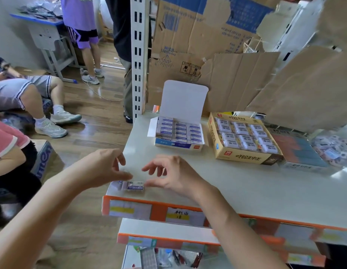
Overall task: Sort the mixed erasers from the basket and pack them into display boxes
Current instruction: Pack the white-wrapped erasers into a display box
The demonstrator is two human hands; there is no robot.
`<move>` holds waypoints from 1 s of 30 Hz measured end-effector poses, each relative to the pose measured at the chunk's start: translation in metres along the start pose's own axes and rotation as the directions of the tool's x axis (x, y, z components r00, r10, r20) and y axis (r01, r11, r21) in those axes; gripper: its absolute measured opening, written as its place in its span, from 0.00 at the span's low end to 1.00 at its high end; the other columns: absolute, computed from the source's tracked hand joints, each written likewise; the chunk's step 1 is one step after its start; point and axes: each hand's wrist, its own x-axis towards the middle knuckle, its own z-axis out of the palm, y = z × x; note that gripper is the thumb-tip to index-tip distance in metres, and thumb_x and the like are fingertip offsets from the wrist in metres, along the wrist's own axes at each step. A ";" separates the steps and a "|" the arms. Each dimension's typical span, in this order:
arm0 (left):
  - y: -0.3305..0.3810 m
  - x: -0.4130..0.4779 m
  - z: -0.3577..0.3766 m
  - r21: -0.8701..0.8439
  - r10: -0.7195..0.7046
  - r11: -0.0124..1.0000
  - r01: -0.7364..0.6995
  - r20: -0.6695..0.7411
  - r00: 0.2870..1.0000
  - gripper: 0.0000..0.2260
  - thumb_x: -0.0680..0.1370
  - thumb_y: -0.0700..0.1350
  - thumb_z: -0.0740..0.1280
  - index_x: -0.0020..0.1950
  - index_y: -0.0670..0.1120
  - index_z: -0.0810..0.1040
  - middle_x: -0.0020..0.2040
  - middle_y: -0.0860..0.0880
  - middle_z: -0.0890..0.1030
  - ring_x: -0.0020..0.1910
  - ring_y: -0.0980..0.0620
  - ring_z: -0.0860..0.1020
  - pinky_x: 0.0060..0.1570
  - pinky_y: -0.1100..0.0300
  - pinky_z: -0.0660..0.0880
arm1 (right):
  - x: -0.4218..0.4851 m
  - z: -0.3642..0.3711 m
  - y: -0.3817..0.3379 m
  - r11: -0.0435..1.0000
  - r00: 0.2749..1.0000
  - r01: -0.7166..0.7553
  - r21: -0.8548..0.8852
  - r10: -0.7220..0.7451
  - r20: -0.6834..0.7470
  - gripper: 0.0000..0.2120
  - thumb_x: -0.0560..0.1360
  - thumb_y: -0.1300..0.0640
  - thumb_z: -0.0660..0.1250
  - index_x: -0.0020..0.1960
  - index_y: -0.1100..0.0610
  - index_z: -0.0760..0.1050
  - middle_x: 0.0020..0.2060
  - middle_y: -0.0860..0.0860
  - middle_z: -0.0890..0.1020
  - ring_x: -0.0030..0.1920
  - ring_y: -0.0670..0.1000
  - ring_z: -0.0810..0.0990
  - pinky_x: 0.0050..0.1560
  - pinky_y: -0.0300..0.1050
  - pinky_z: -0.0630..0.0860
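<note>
at the near edge of the shelf (227, 181) we are lining up a few purple-labelled erasers (135, 186). our left hand (104, 167) is laying its thumb over them, but we cannot tell if it is gripping. our right hand (174, 175) is loose-fingered, thumb tip touching their end. next, we judge, comes pinching them together and carrying them to the matching white-lidded box (179, 136) farther back.

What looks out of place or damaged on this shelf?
The cardboard behind the shelf is torn, with ragged edges. Loose erasers lie at the shelf's front left corner, apart from the boxes.
</note>
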 end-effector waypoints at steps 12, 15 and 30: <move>-0.006 -0.002 0.013 -0.088 0.173 0.980 -0.181 -0.085 0.981 0.11 0.71 0.51 0.72 0.49 0.55 0.72 0.43 0.58 0.77 0.42 0.63 0.76 0.39 0.71 0.71 | -0.008 0.004 0.005 0.997 0.999 -0.031 -0.075 0.030 -0.011 0.08 0.73 0.58 0.69 0.51 0.57 0.80 0.42 0.46 0.76 0.40 0.46 0.74 0.45 0.42 0.73; -0.009 -0.003 0.012 0.008 0.184 0.983 -0.184 -0.071 0.980 0.13 0.69 0.52 0.74 0.48 0.55 0.73 0.44 0.60 0.73 0.43 0.64 0.73 0.40 0.72 0.70 | -0.011 -0.001 0.015 0.997 0.997 -0.061 -0.039 0.059 -0.045 0.08 0.72 0.59 0.70 0.51 0.58 0.80 0.41 0.45 0.76 0.39 0.44 0.75 0.44 0.38 0.73; 0.042 0.067 0.009 0.046 0.352 0.928 -0.370 -0.430 0.831 0.08 0.73 0.43 0.70 0.52 0.47 0.81 0.47 0.50 0.78 0.47 0.51 0.75 0.46 0.57 0.73 | 0.006 -0.050 0.054 0.952 0.844 -0.282 -0.120 0.187 -0.502 0.09 0.74 0.58 0.69 0.53 0.57 0.80 0.46 0.50 0.83 0.41 0.45 0.76 0.43 0.37 0.71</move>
